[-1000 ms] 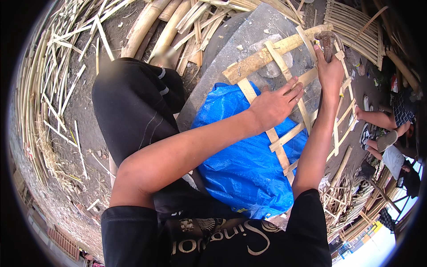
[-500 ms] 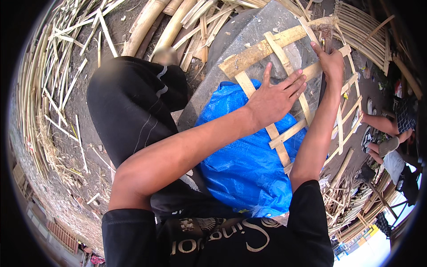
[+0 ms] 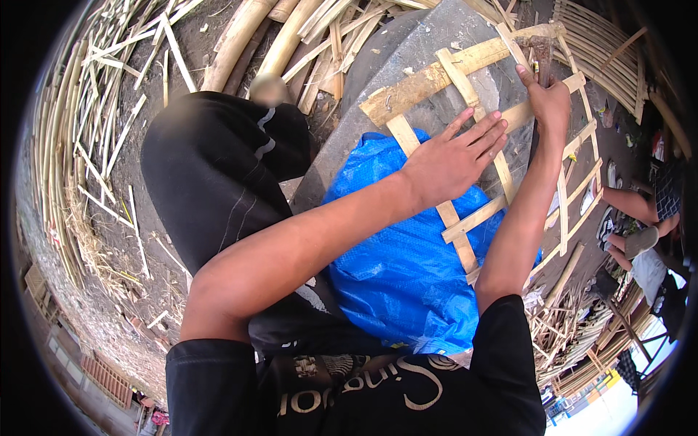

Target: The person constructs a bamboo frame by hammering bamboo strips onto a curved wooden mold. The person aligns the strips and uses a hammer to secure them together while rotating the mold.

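Note:
A lattice of pale split-bamboo strips (image 3: 403, 93) lies tilted across a grey stone slab (image 3: 382, 62) and a blue woven plastic sheet (image 3: 407, 291) over my lap. My left hand (image 3: 454, 160) rests flat on the lattice near its middle, fingers stretched out, holding nothing. Just right of it, my right hand (image 3: 550, 105) is wrapped round the handle of a hammer with a rusty brown head (image 3: 536, 51). The thumb points up along the handle, close to the lattice's far right part. Part of the handle is hidden behind my fingers.
Thick bamboo poles (image 3: 243, 43) lie beyond my bent knee (image 3: 211, 160). Long thin strips (image 3: 62, 160) are piled at the left. Another slatted bamboo panel (image 3: 603, 54) is at the far right. A seated person's leg (image 3: 629, 205) shows at the right edge.
Both hands, the hammer and the lattice sit slightly farther right. My left index finger has come down toward the other fingers. The grip on the hammer looks the same.

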Motion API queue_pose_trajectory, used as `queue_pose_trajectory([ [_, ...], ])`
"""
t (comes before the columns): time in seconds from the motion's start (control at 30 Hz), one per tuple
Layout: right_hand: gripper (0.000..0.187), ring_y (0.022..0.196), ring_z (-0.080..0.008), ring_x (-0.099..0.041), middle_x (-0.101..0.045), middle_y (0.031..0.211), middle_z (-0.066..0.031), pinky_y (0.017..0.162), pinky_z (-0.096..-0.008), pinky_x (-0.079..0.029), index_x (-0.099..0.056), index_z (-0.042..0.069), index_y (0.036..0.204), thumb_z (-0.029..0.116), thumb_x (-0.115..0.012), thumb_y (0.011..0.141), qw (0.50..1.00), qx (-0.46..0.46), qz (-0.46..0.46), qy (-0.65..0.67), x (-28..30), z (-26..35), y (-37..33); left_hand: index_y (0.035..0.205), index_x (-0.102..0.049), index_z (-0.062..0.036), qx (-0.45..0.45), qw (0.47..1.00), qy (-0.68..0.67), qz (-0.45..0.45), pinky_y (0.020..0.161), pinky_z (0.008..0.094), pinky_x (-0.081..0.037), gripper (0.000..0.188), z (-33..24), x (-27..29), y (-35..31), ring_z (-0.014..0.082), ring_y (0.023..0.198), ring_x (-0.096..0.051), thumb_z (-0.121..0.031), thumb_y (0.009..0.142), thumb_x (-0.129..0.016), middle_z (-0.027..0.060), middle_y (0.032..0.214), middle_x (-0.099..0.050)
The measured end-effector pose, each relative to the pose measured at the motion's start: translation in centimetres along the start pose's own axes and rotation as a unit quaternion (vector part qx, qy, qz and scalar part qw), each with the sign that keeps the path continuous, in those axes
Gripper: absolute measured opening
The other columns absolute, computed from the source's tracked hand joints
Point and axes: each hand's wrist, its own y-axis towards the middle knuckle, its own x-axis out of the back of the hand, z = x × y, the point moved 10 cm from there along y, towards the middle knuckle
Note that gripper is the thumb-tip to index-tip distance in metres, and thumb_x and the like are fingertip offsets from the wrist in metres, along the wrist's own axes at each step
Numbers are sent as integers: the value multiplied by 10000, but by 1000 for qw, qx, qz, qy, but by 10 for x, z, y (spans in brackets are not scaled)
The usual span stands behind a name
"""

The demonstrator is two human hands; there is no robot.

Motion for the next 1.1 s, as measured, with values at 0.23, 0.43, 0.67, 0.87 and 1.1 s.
queue_pose_trajectory([
  [0.23, 792, 760, -384, -687, -682, 760, -276, 759, -449, -520, -697, -148, 921, 638, -610, 940, 995, 55, -87, 17, 54, 49, -61, 1540, -343, 33, 7, 1000, -22, -4, 1273, 472, -167, 624, 3, 0, -1, 273, 1562, -187, -122, 943, -440, 164, 1649, -282],
  [0.43, 685, 695, -163, -548, -686, 781, -151, 684, -325, -495, -682, -99, 1070, 576, -649, 957, 992, 109, -53, 24, 65, 83, -132, 1536, -333, 54, 11, 1000, -5, -1, 1274, 458, -176, 634, 0, 4, -3, 276, 1559, -200, -107, 931, -434, 177, 1649, -278],
  [0.67, 478, 621, -49, -492, -569, 741, -6, 571, -221, -413, -612, -59, 1182, 380, -662, 999, 961, 79, 69, 255, 99, 115, -133, 1547, -337, 24, 2, 1000, -12, -3, 1268, 474, -184, 654, 0, 3, 2, 321, 1557, -197, -115, 923, -474, 232, 1638, -267],
  [0.87, 486, 538, -36, -429, -519, 710, 17, 478, -207, -346, -441, 25, 1491, 253, -540, 1074, 925, -3, 183, 333, 32, 79, -182, 1507, -428, -6, 20, 999, 20, -16, 1254, 531, -164, 753, 4, 12, -2, 472, 1536, -149, -273, 846, -673, 378, 1595, -215],
  [1.1, 496, 1213, -303, -625, -613, 1335, -256, 1000, -364, -490, -441, -21, 1500, 224, -488, 1071, 962, 149, 53, 224, 9, 98, -195, 1508, -371, 69, 38, 999, 22, 27, 1266, 523, -137, 757, 8, -1, -4, 433, 1541, -164, -349, 903, -549, 291, 1598, -297],
])
